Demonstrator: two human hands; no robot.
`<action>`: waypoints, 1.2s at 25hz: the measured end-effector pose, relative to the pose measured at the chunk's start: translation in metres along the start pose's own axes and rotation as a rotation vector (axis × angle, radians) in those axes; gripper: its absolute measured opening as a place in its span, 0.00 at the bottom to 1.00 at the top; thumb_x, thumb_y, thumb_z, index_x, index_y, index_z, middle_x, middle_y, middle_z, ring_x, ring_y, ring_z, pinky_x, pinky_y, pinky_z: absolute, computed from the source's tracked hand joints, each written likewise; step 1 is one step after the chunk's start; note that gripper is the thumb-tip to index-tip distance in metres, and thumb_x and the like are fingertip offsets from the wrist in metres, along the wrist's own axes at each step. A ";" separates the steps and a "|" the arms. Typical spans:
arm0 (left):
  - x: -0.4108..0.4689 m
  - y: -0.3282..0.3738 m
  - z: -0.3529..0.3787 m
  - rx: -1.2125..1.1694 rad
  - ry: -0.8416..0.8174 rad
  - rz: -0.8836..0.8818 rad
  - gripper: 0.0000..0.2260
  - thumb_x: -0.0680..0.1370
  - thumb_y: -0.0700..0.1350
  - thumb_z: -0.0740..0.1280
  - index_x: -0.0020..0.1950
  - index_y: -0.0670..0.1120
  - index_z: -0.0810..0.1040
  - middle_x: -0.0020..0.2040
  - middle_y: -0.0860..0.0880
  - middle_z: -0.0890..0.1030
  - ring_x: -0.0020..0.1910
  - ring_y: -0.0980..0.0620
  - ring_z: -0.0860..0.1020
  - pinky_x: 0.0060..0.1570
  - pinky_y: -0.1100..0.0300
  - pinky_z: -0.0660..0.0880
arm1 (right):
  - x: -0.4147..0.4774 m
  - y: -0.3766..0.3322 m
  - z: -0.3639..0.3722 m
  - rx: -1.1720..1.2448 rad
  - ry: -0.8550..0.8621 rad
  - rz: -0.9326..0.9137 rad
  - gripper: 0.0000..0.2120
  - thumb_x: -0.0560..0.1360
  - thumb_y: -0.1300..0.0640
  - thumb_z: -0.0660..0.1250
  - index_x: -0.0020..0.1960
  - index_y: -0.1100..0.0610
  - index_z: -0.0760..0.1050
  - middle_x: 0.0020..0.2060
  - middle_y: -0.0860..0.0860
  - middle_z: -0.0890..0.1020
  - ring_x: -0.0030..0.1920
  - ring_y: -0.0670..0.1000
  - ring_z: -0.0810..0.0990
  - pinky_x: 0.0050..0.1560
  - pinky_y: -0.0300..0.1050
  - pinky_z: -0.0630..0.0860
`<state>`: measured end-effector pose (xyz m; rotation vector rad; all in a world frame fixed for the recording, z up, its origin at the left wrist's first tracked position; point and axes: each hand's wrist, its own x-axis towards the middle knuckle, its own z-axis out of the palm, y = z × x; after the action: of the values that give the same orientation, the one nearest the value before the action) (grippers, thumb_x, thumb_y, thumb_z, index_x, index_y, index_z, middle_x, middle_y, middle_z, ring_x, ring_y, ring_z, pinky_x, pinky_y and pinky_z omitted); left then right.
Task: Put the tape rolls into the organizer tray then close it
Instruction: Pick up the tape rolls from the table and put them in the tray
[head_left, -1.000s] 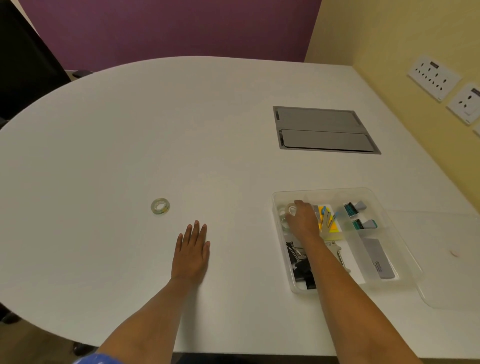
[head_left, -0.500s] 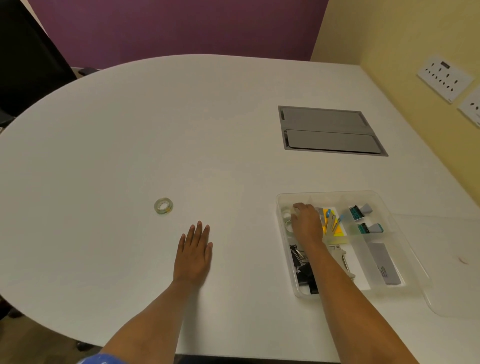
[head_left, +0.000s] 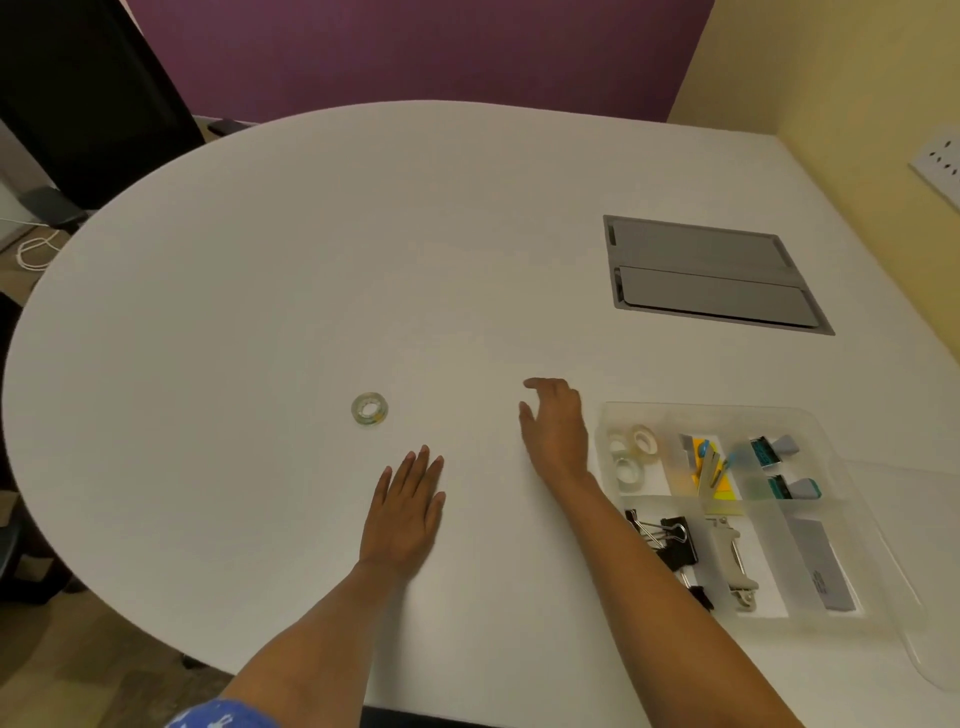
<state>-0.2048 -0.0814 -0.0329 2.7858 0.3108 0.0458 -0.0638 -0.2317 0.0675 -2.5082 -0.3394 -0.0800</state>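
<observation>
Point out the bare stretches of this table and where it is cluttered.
Bare: the broad white table beyond the loose tape roll, across to the grey hatch; also the strip between hatch and organizer tray. Crowded: the tray, with tape rolls and binder clips, and the near middle, where the left hand and right hand are.

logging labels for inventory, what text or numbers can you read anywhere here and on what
None can be read.
Grey card in the organizer tray: small dark print near its lower end, too blurred to read.
Tape roll on the table: coloured core, no lettering that can be made out.
Teal-and-grey items: no legible print.
</observation>
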 end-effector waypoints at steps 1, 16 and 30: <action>0.001 -0.004 -0.001 0.001 0.007 0.005 0.33 0.74 0.62 0.27 0.76 0.53 0.48 0.76 0.56 0.45 0.76 0.57 0.44 0.70 0.62 0.32 | 0.000 -0.010 0.009 -0.006 -0.050 -0.026 0.16 0.78 0.60 0.62 0.65 0.57 0.71 0.63 0.55 0.75 0.65 0.54 0.70 0.53 0.50 0.77; 0.011 -0.110 -0.035 0.021 0.050 -0.046 0.25 0.80 0.55 0.46 0.75 0.49 0.58 0.77 0.50 0.58 0.75 0.56 0.50 0.73 0.60 0.39 | 0.007 -0.117 0.126 -0.162 -0.514 -0.138 0.32 0.75 0.50 0.66 0.74 0.58 0.58 0.72 0.56 0.64 0.70 0.56 0.64 0.66 0.51 0.69; 0.021 -0.127 -0.038 0.027 0.042 0.000 0.25 0.80 0.57 0.42 0.75 0.50 0.58 0.76 0.50 0.60 0.75 0.55 0.51 0.73 0.58 0.39 | 0.013 -0.131 0.144 -0.127 -0.382 -0.054 0.26 0.73 0.56 0.69 0.68 0.59 0.66 0.64 0.56 0.73 0.64 0.56 0.70 0.58 0.48 0.73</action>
<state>-0.2130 0.0525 -0.0393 2.8147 0.3247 0.1005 -0.0884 -0.0434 0.0246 -2.6332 -0.5723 0.3722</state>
